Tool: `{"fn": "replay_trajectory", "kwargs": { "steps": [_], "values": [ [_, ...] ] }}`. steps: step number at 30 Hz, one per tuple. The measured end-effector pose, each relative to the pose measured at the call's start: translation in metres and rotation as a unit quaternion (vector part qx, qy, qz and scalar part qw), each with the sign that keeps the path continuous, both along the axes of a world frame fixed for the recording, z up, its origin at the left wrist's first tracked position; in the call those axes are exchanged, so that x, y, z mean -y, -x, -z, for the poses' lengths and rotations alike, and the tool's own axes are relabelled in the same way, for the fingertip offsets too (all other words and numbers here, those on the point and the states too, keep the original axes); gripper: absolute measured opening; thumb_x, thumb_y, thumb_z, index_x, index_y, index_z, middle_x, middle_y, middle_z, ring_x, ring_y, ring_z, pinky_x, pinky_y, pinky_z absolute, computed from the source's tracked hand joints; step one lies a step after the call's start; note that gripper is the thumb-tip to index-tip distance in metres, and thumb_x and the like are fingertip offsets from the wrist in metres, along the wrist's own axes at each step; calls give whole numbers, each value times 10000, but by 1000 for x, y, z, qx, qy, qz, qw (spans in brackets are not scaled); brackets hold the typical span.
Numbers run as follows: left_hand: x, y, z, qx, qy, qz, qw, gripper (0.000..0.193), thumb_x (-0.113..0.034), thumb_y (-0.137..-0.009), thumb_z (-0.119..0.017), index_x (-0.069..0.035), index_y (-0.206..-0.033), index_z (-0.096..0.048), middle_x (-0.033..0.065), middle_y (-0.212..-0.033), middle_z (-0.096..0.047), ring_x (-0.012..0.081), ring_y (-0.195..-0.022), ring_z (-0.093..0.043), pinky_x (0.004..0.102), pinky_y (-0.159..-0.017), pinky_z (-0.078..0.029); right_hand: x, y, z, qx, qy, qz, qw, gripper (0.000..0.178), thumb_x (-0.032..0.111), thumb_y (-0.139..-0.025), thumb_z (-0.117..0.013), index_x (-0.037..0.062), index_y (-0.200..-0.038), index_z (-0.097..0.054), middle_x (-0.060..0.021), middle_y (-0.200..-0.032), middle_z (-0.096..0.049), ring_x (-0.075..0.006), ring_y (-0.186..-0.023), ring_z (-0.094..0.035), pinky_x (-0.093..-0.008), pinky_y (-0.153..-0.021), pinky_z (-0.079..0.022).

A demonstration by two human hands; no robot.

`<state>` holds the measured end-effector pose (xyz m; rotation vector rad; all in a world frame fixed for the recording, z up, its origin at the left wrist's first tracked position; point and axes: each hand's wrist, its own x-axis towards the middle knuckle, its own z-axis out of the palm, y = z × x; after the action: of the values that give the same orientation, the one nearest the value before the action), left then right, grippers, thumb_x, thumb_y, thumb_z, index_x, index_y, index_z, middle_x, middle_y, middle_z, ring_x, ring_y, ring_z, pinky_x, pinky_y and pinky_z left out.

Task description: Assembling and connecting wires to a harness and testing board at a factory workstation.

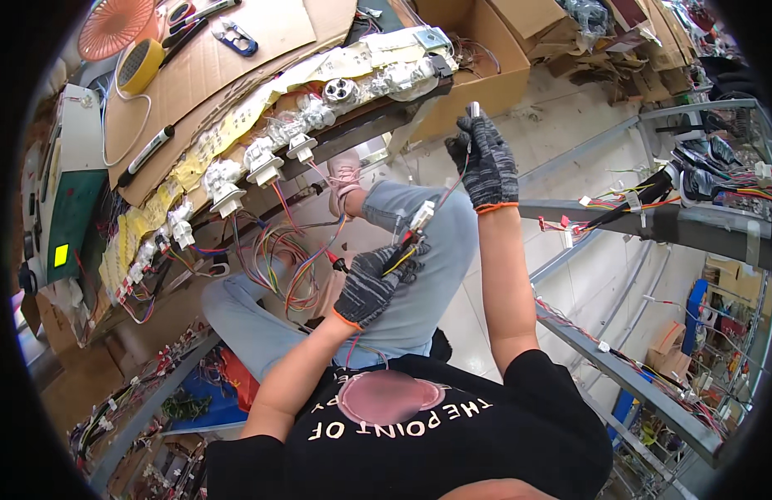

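Both my hands wear dark grey striped gloves with orange cuffs. My left hand (377, 285), above my lap, is closed around a wire harness; a white connector (422, 217) and black and yellow wires stick out past its fingers. A small red piece with a black tip (337, 262) shows beside that hand; I cannot tell whether it is gripped. Raised farther right, my right hand (486, 162) pinches a small pale connector (474, 109) that pokes up above the fingertips. A thin wire (452, 185) runs from the right hand down toward the white connector.
A bench edge at left carries a row of white connector sockets (263, 161) with hanging coloured wires (277, 267). On its cardboard lie snips (235, 38), a marker (146, 156) and yellow tape (141, 66). A green-fronted tester (73, 208) stands far left. Metal rails (627, 375) with wires flank me.
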<state>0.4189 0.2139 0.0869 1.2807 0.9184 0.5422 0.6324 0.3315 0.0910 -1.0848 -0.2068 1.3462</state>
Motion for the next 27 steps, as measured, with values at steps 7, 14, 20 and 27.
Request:
{"fn": "replay_trajectory", "kwargs": {
  "steps": [7, 14, 20, 27],
  "values": [
    [6, -14, -7, -23, -94, -139, 986, 264, 56, -807, -473, -7, -1029, -602, 72, -895, -644, 113, -793, -595, 237, -731, -460, -3, 19, -44, 354, -112, 33, 928, 152, 83, -832, -568, -3, -947, -617, -34, -715, -582, -70, -560, -496, -221, -565, -461],
    [6, -16, -22, -46, -199, -179, 962, 391, 122, -696, -460, -4, -1045, -583, 107, -960, -632, 190, -896, -605, 271, -805, -445, -11, 15, -43, 355, -128, -53, 924, 240, 174, -883, -481, 14, -826, -650, 28, -569, -525, -29, -499, -452, -200, -458, -339],
    [3, -16, -19, -15, -170, -188, 967, 442, 139, -679, -402, 9, -1065, -574, 98, -979, -628, 171, -923, -588, 275, -855, -424, -16, 20, -40, 349, -113, -49, 929, 236, 172, -878, -490, 14, -811, -652, 21, -584, -546, -33, -503, -475, -198, -461, -352],
    [1, -18, 4, -3, -187, -231, 955, 190, -50, -843, -506, -22, -999, -611, 79, -889, -652, 158, -764, -616, 266, -697, -457, -23, 25, -39, 339, -102, -42, 934, 230, 185, -876, -516, 3, -800, -635, -1, -630, -567, -48, -556, -517, -204, -501, -396]
  ]
}}
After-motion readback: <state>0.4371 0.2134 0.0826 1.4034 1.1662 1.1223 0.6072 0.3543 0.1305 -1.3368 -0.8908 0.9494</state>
